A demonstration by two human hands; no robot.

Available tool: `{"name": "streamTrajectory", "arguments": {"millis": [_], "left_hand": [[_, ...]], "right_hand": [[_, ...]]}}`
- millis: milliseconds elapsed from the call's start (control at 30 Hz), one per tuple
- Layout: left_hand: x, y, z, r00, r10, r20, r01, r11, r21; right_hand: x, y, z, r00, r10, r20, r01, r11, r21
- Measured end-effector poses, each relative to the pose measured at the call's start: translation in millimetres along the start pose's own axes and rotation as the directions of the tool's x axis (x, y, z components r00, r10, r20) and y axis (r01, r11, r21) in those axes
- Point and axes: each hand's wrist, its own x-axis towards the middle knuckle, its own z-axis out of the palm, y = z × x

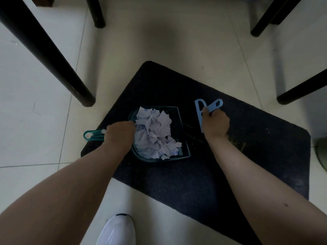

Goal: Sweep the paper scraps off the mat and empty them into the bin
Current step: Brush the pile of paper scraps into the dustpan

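A dark mat (203, 174) lies on the tiled floor. On its left part rests a teal dustpan (182, 135), heaped with white paper scraps (155, 133). My left hand (120, 133) grips the dustpan's handle, whose looped end sticks out to the left. My right hand (215, 123) is closed around a light blue hand brush (200, 114), just right of the pan's open lip. The brush's bristles are mostly hidden under my hand. No bin is in view.
Black furniture legs stand at the left (53, 55), top centre (96, 13) and right (300, 91). My white shoe (117, 230) is at the bottom. A greenish object (322, 152) shows at the right edge.
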Motion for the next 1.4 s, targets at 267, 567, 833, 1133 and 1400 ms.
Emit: {"name": "streamTrajectory", "arguments": {"millis": [267, 567, 833, 1133, 1400], "left_hand": [[0.7, -0.5, -0.8, 1.000, 0.015, 0.012, -0.015, 1.000, 0.003], [2.1, 44.9, -19.8, 0.997, 0.074, -0.001, -0.074, 0.997, -0.031], [21.2, 150.5, -67.6, 0.979, 0.205, -0.009, -0.206, 0.977, -0.060], [45.1, 254.8, -82.8, 0.965, 0.261, -0.006, -0.261, 0.964, -0.053], [59.8, 292.9, -81.5, 0.962, 0.272, -0.016, -0.272, 0.962, -0.001]], "right_hand": [[-27.8, -3.6, 25.5, 0.986, -0.072, 0.153, 0.072, 0.997, 0.009], [0.5, 33.9, -46.0, 0.986, 0.148, -0.076, -0.141, 0.986, 0.089], [34.2, 102.8, -121.2, 0.927, 0.249, -0.281, -0.253, 0.967, 0.021], [86.0, 167.5, -174.5, 0.890, 0.298, -0.345, -0.305, 0.952, 0.036], [120.1, 199.5, -185.5, 0.933, 0.236, -0.273, -0.295, 0.934, -0.201]]}}
